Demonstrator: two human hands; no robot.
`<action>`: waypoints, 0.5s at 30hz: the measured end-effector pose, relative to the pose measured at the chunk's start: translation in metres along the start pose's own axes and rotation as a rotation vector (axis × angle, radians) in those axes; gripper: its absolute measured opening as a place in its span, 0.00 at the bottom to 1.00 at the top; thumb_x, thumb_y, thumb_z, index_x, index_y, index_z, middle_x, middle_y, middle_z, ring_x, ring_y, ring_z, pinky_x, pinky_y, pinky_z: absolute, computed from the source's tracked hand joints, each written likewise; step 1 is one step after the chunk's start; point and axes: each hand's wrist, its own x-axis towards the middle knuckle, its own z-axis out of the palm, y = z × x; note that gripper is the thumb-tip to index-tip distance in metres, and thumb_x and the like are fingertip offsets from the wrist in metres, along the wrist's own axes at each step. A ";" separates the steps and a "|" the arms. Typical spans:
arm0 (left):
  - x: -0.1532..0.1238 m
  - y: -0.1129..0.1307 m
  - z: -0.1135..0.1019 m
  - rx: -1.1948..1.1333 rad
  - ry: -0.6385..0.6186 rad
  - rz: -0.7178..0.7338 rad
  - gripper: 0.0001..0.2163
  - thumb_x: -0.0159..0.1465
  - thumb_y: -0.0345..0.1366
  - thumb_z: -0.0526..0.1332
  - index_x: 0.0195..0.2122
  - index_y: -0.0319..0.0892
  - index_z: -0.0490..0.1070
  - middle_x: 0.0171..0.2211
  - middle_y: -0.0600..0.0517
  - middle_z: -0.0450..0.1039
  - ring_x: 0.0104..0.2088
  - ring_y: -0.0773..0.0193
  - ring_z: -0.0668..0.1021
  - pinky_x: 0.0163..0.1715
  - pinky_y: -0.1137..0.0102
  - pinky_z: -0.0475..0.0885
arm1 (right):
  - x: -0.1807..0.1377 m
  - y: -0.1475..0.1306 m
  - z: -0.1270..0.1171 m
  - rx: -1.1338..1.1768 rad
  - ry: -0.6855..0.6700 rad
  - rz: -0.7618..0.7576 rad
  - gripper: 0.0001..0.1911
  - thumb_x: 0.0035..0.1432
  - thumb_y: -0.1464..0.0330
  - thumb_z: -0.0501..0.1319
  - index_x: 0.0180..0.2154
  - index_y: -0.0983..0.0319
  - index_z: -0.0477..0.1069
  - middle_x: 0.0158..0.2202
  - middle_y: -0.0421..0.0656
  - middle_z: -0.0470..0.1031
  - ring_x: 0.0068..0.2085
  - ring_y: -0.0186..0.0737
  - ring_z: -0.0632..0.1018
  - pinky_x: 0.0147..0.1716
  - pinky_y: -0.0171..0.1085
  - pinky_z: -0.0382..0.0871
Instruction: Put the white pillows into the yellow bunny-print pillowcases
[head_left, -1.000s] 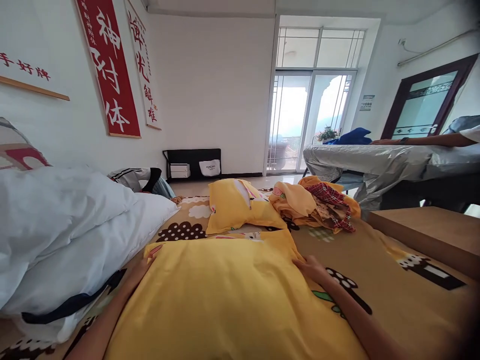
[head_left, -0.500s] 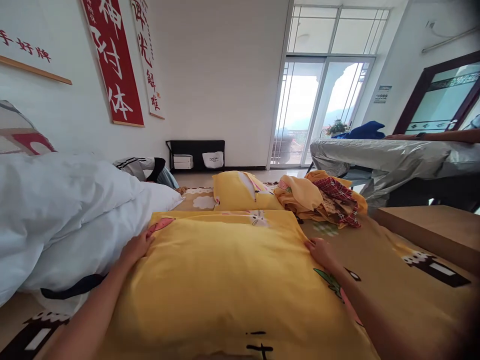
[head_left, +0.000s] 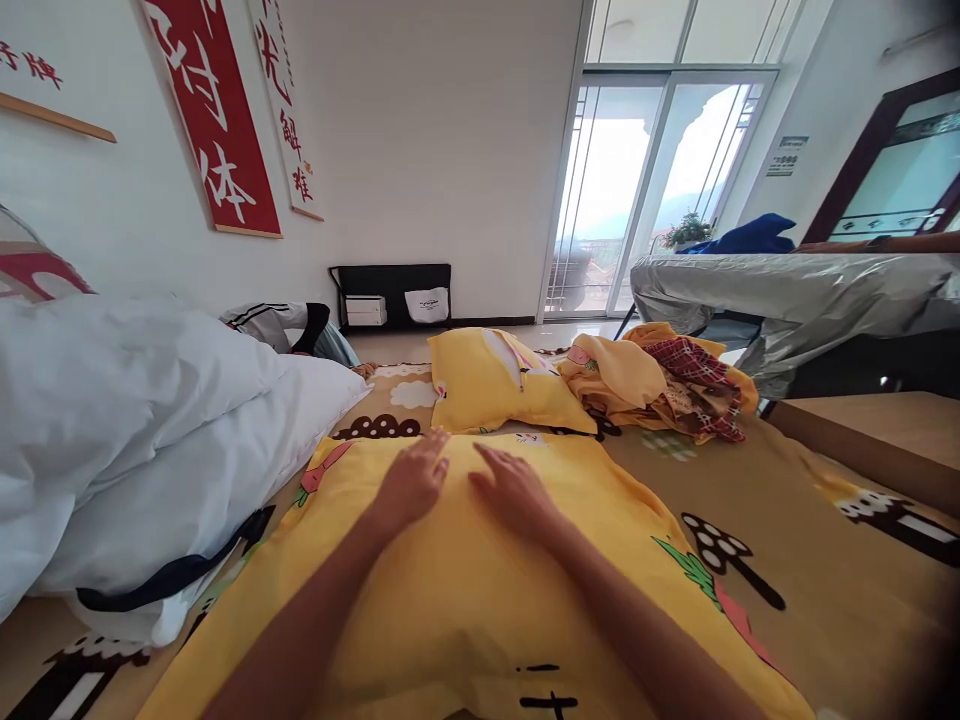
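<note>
Head view's got a brown patterned bedspread (head_left: 817, 600), pale walls (head_left: 442, 150) and sliding glass doors (head_left: 619, 190) at the back. The big yellow pillow (head_left: 450, 600) lies on the bedspread up front, another yellow pillow (head_left: 487, 390) just past it. Left hand (head_left: 411, 485) and right hand (head_left: 517, 490) are both open over the big one's far end, gripping nothing; can't really tell how firmly they touch it.

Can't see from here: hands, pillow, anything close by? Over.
Left hand, right hand open over near yellow pillow. Pillow flat on patterned sheet. White quilt left, second pillow beyond.
</note>
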 end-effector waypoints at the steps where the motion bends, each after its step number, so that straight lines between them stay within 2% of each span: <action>1: -0.001 0.013 0.019 0.002 -0.042 0.004 0.23 0.67 0.34 0.43 0.62 0.38 0.59 0.64 0.46 0.58 0.64 0.62 0.61 0.63 0.65 0.54 | 0.000 -0.018 0.013 0.034 -0.016 -0.049 0.24 0.65 0.67 0.47 0.60 0.61 0.61 0.59 0.49 0.67 0.60 0.45 0.66 0.57 0.44 0.58; 3: -0.012 0.018 0.047 0.007 -0.079 0.018 0.23 0.67 0.33 0.41 0.62 0.38 0.59 0.64 0.47 0.57 0.64 0.62 0.60 0.64 0.62 0.54 | -0.007 -0.031 0.032 0.080 -0.039 -0.101 0.24 0.65 0.67 0.47 0.61 0.61 0.60 0.62 0.48 0.63 0.63 0.44 0.62 0.60 0.45 0.53; 5: -0.033 0.001 0.055 0.026 -0.063 0.013 0.23 0.69 0.39 0.41 0.63 0.43 0.58 0.65 0.51 0.54 0.65 0.62 0.56 0.65 0.60 0.52 | -0.022 -0.011 0.036 0.090 -0.038 -0.041 0.25 0.66 0.61 0.46 0.62 0.59 0.60 0.64 0.46 0.60 0.64 0.43 0.59 0.62 0.46 0.50; 7: -0.062 -0.025 0.049 0.053 -0.027 -0.041 0.24 0.69 0.45 0.41 0.64 0.48 0.55 0.66 0.54 0.51 0.66 0.61 0.54 0.65 0.58 0.52 | -0.046 0.031 0.030 0.060 -0.052 0.111 0.28 0.66 0.55 0.43 0.62 0.58 0.59 0.65 0.44 0.57 0.65 0.42 0.57 0.63 0.47 0.49; 9: -0.097 -0.051 0.042 0.094 0.017 -0.128 0.25 0.68 0.47 0.42 0.66 0.49 0.51 0.67 0.55 0.49 0.66 0.60 0.55 0.65 0.58 0.55 | -0.079 0.080 0.022 -0.002 -0.082 0.276 0.32 0.65 0.53 0.41 0.64 0.59 0.55 0.66 0.43 0.54 0.66 0.43 0.55 0.63 0.49 0.48; 10: -0.117 -0.063 0.040 0.122 0.040 -0.154 0.26 0.68 0.47 0.43 0.66 0.50 0.49 0.66 0.56 0.50 0.66 0.60 0.56 0.64 0.58 0.56 | -0.098 0.102 0.020 -0.037 -0.055 0.362 0.34 0.64 0.51 0.40 0.65 0.59 0.53 0.67 0.43 0.51 0.67 0.44 0.53 0.63 0.51 0.49; 13: -0.182 -0.103 0.050 0.263 0.142 -0.184 0.30 0.63 0.48 0.50 0.66 0.60 0.44 0.65 0.61 0.51 0.65 0.56 0.58 0.62 0.53 0.59 | -0.162 0.154 0.022 -0.078 -0.011 0.490 0.36 0.61 0.48 0.39 0.65 0.59 0.53 0.66 0.42 0.54 0.66 0.45 0.56 0.61 0.51 0.56; 15: -0.223 -0.137 0.062 0.327 0.278 -0.263 0.34 0.58 0.48 0.53 0.66 0.66 0.39 0.65 0.63 0.51 0.64 0.51 0.59 0.59 0.46 0.61 | -0.200 0.174 0.025 -0.094 0.046 0.500 0.35 0.61 0.49 0.40 0.64 0.56 0.56 0.64 0.41 0.60 0.63 0.46 0.62 0.57 0.49 0.63</action>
